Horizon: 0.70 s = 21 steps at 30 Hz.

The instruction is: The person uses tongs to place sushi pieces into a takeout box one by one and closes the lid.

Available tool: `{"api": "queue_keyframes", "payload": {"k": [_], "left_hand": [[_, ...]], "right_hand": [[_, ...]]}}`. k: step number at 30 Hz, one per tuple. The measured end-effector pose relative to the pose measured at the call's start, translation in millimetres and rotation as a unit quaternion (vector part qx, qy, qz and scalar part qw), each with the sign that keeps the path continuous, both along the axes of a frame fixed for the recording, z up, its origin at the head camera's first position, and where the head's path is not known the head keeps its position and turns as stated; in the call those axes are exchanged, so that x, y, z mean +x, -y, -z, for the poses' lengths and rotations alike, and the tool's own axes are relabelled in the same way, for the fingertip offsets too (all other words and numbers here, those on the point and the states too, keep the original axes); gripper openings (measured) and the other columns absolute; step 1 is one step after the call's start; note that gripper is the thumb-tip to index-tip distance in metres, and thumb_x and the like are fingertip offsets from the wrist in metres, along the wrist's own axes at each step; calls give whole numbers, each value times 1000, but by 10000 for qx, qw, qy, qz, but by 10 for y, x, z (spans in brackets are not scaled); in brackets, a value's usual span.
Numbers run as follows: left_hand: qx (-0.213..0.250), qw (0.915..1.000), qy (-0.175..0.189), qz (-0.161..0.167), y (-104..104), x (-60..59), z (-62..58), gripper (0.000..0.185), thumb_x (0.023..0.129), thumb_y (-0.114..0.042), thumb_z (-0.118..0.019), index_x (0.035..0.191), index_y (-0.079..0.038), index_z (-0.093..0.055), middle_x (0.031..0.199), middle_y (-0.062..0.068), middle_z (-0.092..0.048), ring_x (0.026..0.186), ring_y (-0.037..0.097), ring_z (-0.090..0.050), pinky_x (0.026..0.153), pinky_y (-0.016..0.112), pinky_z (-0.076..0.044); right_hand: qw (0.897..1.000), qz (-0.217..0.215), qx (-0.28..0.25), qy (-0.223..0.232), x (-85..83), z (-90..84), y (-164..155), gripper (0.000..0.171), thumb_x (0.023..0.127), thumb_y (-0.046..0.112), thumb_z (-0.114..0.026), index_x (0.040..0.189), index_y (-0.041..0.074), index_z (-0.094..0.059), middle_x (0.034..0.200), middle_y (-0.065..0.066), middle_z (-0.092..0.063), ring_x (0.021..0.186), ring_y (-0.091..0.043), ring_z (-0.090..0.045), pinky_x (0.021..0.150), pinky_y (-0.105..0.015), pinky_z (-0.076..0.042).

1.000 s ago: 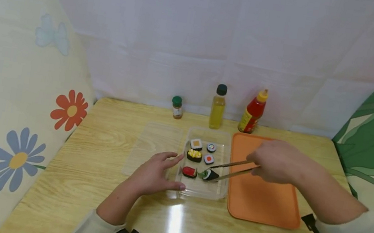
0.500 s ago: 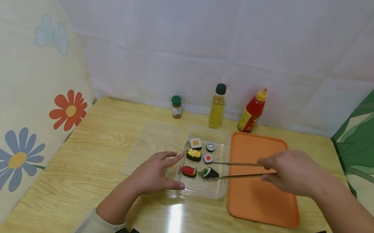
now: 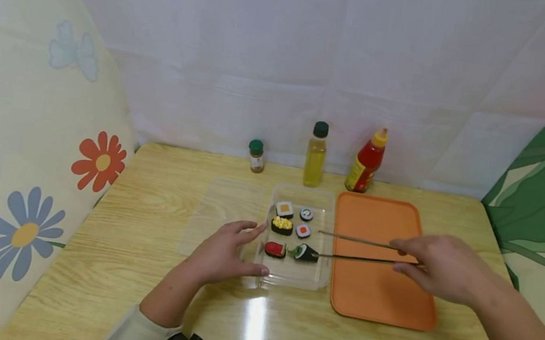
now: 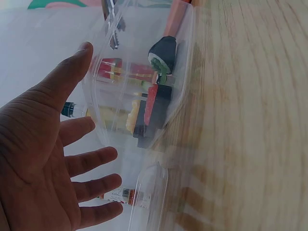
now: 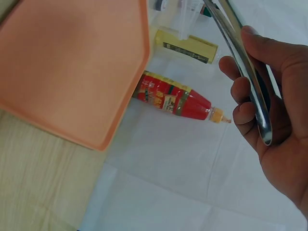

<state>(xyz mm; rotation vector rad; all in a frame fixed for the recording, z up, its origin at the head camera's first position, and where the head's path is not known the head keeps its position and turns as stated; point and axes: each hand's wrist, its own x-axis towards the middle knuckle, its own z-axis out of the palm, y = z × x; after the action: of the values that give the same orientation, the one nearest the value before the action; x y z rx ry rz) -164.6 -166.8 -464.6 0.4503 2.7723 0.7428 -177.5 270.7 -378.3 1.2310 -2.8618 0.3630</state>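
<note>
In the head view, my right hand (image 3: 448,270) grips metal tongs (image 3: 365,259) over the orange tray, their two arms spread. The near tip lies right at the black hand roll (image 3: 306,252) in the clear plastic box (image 3: 290,282); the far tip is over the box, touching no sushi. Left of the hand roll is a red-topped sushi (image 3: 275,249). Behind them sit a corn-topped sushi (image 3: 282,226) and several small rolls (image 3: 303,230). My left hand (image 3: 223,251) is at the box's left side, fingers and thumb spread; the left wrist view shows its palm bare.
An orange tray (image 3: 385,301) lies right against the box. To the left lies a clear lid (image 3: 224,210). Along the back stand a green-capped spice jar (image 3: 256,159), an oil bottle (image 3: 314,159) and a red sauce bottle (image 3: 367,163), before a white cloth (image 3: 234,70).
My right hand has drawn the tongs to the right and slightly nearer, and their tips have come away from around the hand roll. The hand roll and my left hand have stayed in place.
</note>
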Motion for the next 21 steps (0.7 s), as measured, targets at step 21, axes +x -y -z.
{"api": "queue_keyframes", "payload": {"k": [21], "left_hand": [[188, 9998, 88, -33, 0, -4, 1, 102, 77, -70, -80, 161, -30, -39, 162, 11, -39, 148, 40, -35, 112, 65, -37]], "right_hand": [[9861, 895, -1291, -539, 333, 470, -557, 46, 81, 14, -88, 125, 6, -75, 77, 21, -61, 60, 8, -39, 51, -17, -34]]}}
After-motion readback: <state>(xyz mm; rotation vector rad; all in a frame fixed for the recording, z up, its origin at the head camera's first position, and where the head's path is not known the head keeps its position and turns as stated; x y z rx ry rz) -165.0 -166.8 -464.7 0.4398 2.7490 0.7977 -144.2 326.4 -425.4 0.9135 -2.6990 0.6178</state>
